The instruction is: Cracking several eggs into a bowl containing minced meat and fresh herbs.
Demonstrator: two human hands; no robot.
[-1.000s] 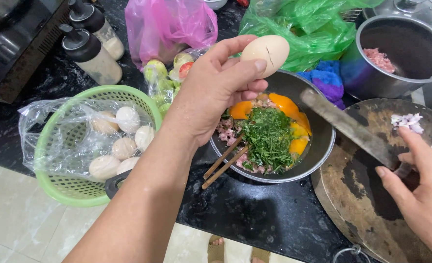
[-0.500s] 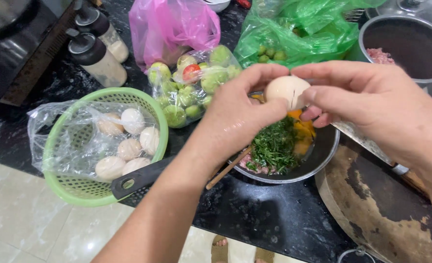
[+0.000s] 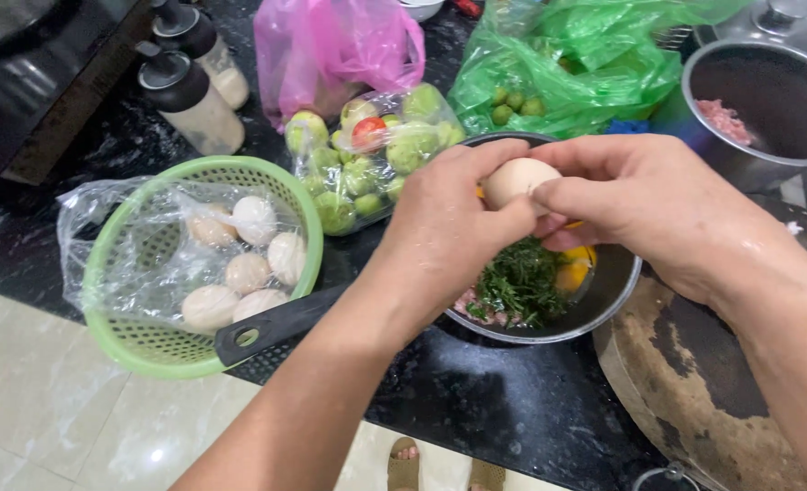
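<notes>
Both hands close their grip on one pale egg [image 3: 519, 179], the left hand [image 3: 449, 227] wrapping it from the near side with the thumb along its lower edge and the right hand [image 3: 645, 205] pinching it from the other side with thumb and fingertips, so the egg sits clamped between them, directly above a round metal bowl [image 3: 613, 295]. The bowl stands on the black speckled tabletop [image 3: 476, 409] and holds chopped green herbs [image 3: 520, 284], orange yolk [image 3: 574, 270] and a bit of pink minced meat. To the left, a green plastic basket [image 3: 149, 341] lined with a clear bag carries several more pale eggs [image 3: 244, 273], and a black handle [image 3: 281, 323] lies across its rim, pointing toward the bowl. Behind the basket stand two bottles with black caps [image 3: 190, 100]. Just beyond the left hand rests a clear bag of small green fruits [image 3: 367, 164], one of them red, with a pink plastic bag [image 3: 331, 45] behind it and a green plastic bag [image 3: 585, 64] to its right. A metal pot [image 3: 749, 164] with pink meat inside stands at the far right, and a worn round wooden board [image 3: 695, 382] lies under the right forearm.
</notes>
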